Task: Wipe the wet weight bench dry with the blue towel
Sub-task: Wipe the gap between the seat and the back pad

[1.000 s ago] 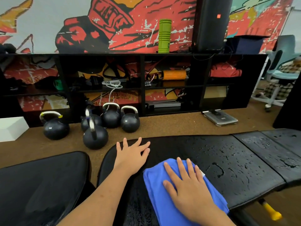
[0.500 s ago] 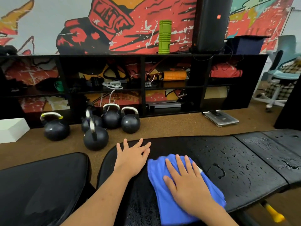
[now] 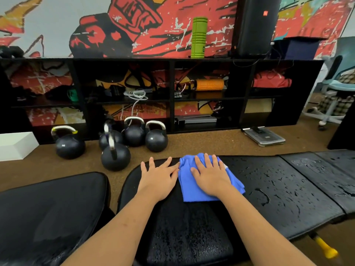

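A black padded weight bench [image 3: 278,189] fills the foreground of a gym room. Its nearest stretch, between the two forearms, carries only a fine dull film, which I read as the part already gone over. Further up the bench, the left hand [image 3: 157,177] lies palm down on the bare pad with fingers straight and spread. It grips nothing and probably serves as a brace so the body can lean into the wipe. Just beside it, the right hand [image 3: 211,175] lies flat on the blue towel [image 3: 192,191], fingers extended and pressing rather than clutching. An open palm spreads the load over more cloth. The towel sits bunched under that palm at the bench's far edge, on its left section. To the right of the towel the bench is beaded with drops and small puddles, so most of the drying seems yet to come, and a sweep that way looks the sensible next pass. A yellow-tipped handle [image 3: 324,246] juts out under the bench's near right side. Beyond the bench's far edge, on the brown floor, stand several kettlebells [image 3: 115,156] and a flat scale [image 3: 265,138]. Behind them is a black shelf unit [image 3: 172,96] with a green foam roller [image 3: 198,37] upright on top, against a red mural.
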Available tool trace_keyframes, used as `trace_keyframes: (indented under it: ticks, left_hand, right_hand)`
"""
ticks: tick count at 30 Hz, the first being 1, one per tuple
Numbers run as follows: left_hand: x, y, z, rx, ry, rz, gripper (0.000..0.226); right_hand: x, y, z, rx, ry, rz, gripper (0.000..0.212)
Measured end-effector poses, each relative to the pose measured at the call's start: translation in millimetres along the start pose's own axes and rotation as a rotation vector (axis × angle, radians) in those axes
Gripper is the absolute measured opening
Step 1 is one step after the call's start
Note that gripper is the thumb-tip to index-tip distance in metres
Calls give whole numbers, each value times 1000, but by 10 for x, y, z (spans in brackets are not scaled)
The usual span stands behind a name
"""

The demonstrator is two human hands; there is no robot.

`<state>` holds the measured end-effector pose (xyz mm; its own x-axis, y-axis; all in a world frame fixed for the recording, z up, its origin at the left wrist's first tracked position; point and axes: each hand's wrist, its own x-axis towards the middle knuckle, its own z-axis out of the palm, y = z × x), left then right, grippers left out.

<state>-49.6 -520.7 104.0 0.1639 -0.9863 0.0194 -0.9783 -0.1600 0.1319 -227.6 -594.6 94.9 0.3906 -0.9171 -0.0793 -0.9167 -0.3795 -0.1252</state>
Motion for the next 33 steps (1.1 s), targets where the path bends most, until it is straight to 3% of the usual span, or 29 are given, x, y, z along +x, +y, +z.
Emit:
trace_keyframes:
  ticks: [3, 6, 10, 13, 16, 18, 21, 24, 26, 28, 31, 33]
  left_hand:
    - [2, -9, 8, -21, 9, -3, 48]
    - [10, -25, 9, -23, 19, -5, 48]
    - [-6, -43, 13, -74, 23, -24, 49]
    - [46, -107, -57, -419, 55, -81, 48]
    - [3, -289, -212, -1035, 84, -202, 43]
    - [-74, -470, -309, -1238, 116, -178, 33]
    - [-279, -941, -450, -849, 270, -64, 29]
    - [-522, -1640, -518, -535, 429, -214, 29]
    - [-731, -2046, -436, -394, 356, -287, 29]
    - [-829, -2242, -319, -302, 273, -218, 31]
    - [-798, -2296, -255, -287, 282, -137, 35]
    - [-787, -2305, -243, -305, 282, -134, 37]
  right_hand:
    - [-888, 44, 174, -51, 134, -105, 82]
    - [-1500, 98, 340, -76, 329, -131, 67]
    - [-1038, 256, 300, -89, 252, -108, 71]
    - [-173, 304, 68, -168, 60, -71, 103]
    - [430, -1, -73, -67, -53, -5, 69]
    - [522, -449, -61, -28, -17, -51, 64]
    - [291, -1178, 95, 44, 30, -200, 69]
    - [-324, -1591, 168, 63, 8, -387, 77]
    - [-796, -1544, 220, 71, 31, -542, 80]
    - [-1212, -1275, 297, 28, 105, -644, 75]
    - [-1279, -718, 214, -83, 195, -545, 73]
    - [-861, -423, 132, -101, 78, -415, 84]
